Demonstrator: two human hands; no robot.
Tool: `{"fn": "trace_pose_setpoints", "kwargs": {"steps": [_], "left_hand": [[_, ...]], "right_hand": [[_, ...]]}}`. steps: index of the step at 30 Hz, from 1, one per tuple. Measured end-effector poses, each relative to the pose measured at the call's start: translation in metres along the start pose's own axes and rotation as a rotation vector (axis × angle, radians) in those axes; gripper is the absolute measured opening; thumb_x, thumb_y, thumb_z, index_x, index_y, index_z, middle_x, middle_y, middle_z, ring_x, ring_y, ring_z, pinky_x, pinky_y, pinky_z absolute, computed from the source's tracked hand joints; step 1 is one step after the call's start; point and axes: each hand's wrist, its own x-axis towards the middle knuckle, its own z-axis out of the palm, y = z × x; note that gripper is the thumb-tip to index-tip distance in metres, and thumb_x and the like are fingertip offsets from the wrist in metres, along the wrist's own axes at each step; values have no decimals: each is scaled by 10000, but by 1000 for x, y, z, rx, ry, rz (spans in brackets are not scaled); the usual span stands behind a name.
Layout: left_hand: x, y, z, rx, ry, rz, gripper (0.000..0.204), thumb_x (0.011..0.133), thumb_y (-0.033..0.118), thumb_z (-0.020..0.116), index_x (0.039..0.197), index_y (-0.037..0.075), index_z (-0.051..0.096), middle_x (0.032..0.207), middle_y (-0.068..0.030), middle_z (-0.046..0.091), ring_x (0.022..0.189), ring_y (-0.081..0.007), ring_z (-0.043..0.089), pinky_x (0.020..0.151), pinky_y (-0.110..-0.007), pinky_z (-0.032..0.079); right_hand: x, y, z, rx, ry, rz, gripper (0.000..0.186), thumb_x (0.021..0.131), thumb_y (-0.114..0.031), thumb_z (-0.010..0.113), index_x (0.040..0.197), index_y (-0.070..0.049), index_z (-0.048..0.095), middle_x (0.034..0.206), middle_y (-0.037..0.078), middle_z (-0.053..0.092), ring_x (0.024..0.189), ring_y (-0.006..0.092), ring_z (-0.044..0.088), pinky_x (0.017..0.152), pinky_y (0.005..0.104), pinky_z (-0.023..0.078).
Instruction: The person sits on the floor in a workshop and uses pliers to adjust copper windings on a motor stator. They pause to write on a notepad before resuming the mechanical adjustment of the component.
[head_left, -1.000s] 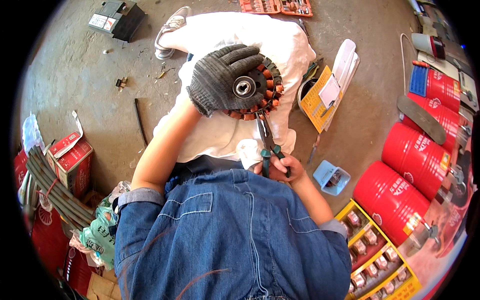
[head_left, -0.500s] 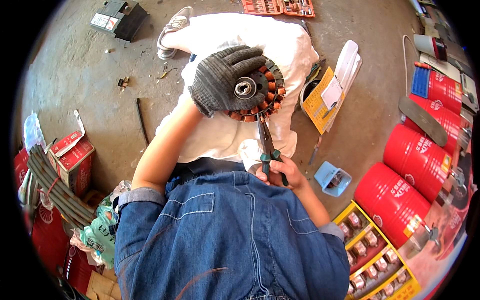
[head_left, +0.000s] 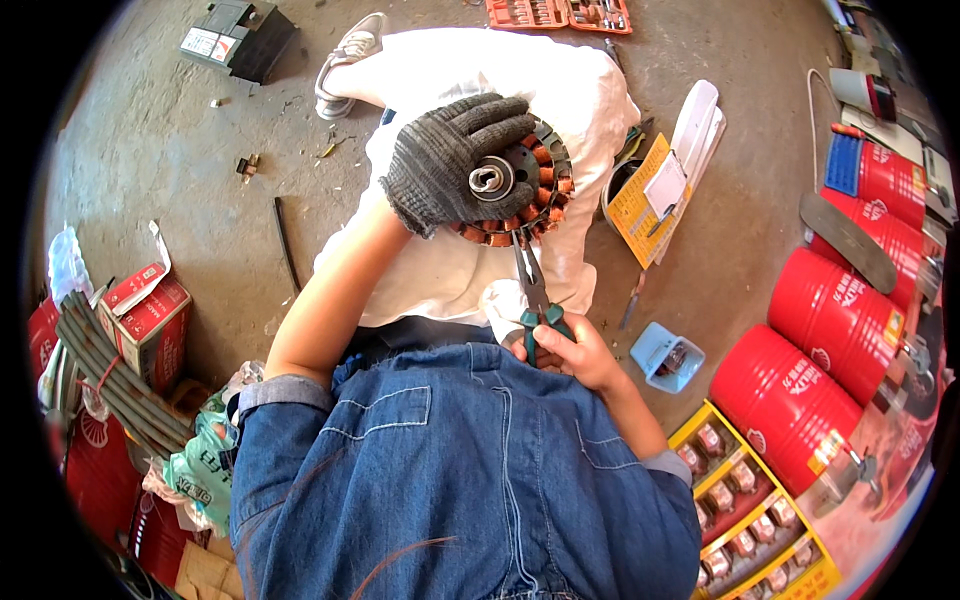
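Observation:
My left hand, in a dark grey knitted glove, grips a round motor stator over my lap. Copper coils ring the stator, and a metal shaft end pokes out between thumb and fingers. My bare right hand is closed round the dark green handles of long-nose pliers. The tips of the pliers meet the stator's near edge, among the coils; exactly what they pinch is too small to tell. A white cloth covers my lap beneath the stator.
To the right stand a light blue bin, a yellow card with a pen and red drums. A black battery and an orange tool case lie ahead. At left are a red carton and coiled hose.
The pliers' handles have come closer together in my right hand, which has shifted slightly. My left hand and the stator have barely moved.

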Motion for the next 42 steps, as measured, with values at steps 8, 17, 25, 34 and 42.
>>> {"fn": "trace_pose_setpoints", "kwargs": {"steps": [8, 17, 25, 34, 42], "left_hand": [[-3, 0, 1, -38, 16, 2, 623, 697, 399, 795, 1214, 84, 650, 1223, -153, 647, 1052, -348, 652, 915, -430, 532], [-2, 3, 0, -4, 17, 16, 620, 697, 421, 793, 1205, 95, 650, 1231, -154, 642, 1073, -351, 642, 922, -435, 534], [-6, 2, 6, 24, 32, 0, 617, 693, 441, 788, 1195, 109, 649, 1246, -133, 635, 1093, -347, 633, 935, -429, 532], [-4, 1, 3, -5, 28, 12, 606, 681, 431, 799, 1166, 93, 664, 1238, -137, 640, 1091, -334, 636, 946, -425, 529], [-5, 2, 5, 26, 29, 3, 571, 696, 411, 785, 1167, 111, 668, 1261, -121, 632, 1089, -332, 641, 927, -414, 543]], "right_hand": [[0, 5, 11, -175, 152, -112, 360, 975, -333, 582, 1089, 8, 608, 886, 38, 681, 704, 65, 570, 613, 217, 464], [2, 6, 16, -306, 221, -156, 350, 966, -376, 583, 944, -40, 678, 800, -12, 656, 616, 47, 503, 555, 210, 405], [-1, 4, -12, -210, -29, -7, 364, 943, -349, 610, 1077, -13, 650, 803, -41, 547, 702, 38, 460, 617, 193, 349], [-31, 1, -36, -319, -2, -114, 381, 931, -294, 622, 1176, -2, 637, 1054, 63, 651, 845, 85, 548, 778, 255, 456], [-30, -20, -35, -514, 120, -49, 382, 940, -270, 622, 1196, 12, 631, 1110, 53, 666, 964, 125, 590, 851, 278, 472]]}}
